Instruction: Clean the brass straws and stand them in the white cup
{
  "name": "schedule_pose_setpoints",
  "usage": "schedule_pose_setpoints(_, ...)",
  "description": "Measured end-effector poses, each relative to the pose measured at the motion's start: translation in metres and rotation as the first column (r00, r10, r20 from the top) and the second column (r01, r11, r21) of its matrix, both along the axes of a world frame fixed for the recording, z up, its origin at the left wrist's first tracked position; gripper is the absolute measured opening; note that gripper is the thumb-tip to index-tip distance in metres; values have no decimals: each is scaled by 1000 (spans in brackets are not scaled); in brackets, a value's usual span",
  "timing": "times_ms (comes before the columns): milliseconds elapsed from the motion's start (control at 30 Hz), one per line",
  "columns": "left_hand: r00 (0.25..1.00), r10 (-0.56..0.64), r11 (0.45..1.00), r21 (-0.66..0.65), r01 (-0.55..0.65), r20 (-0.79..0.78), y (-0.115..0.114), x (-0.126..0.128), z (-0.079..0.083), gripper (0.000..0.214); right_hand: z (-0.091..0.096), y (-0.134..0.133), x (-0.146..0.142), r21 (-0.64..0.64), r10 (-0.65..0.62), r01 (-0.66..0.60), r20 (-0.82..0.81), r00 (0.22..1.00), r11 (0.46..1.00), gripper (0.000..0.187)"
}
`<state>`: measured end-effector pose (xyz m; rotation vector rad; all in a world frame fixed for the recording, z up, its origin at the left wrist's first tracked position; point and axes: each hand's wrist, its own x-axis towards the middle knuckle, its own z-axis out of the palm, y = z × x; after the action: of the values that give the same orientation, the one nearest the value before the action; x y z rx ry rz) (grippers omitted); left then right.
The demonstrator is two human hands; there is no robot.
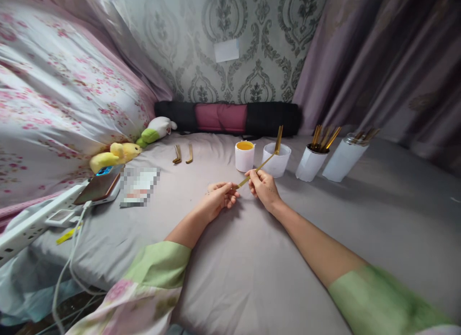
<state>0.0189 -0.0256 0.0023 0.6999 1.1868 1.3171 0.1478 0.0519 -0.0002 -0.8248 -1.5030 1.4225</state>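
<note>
You are holding a thin gold strip (244,182) slantwise above the grey sheet (230,258): your left hand (221,196) is pinching its near end, and your right hand (265,187) is gripping it farther along, thumb and fingers closed on it. Its free end is slanting up toward the white bowl (276,166). For good work, you are wanting a light, even pinch from both hands, since a strip this thin is probably creasing easily; with your hands sitting this near each other, you are likely steering a short span precisely. You are also wanting that free end well minded, as it is lying in line with the upright strips (279,138).

Your left fingers are hiding the near tip. You are not seeing clearly whether the far end is touching the bowl or only passing before it. The bowl's wall is concealing the upright strips' lower ends.
</note>
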Motion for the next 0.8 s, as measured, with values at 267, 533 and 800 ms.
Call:
schedule_pose_setpoints(267,988,-72,996,-40,78,136,-1,0,2,12,-1,0,1,15,32,-32,20,999,999,32)
schedule_pose_setpoints(533,978,-93,992,-67,107,185,-2,-2,1,6,1,-3,1,0,64,-64,46,997,998,29)
schedule_pose_setpoints(800,978,-89,992,-76,105,191,-2,-3,3,5,1,-2,0,-20,55,-54,64,996,998,30)
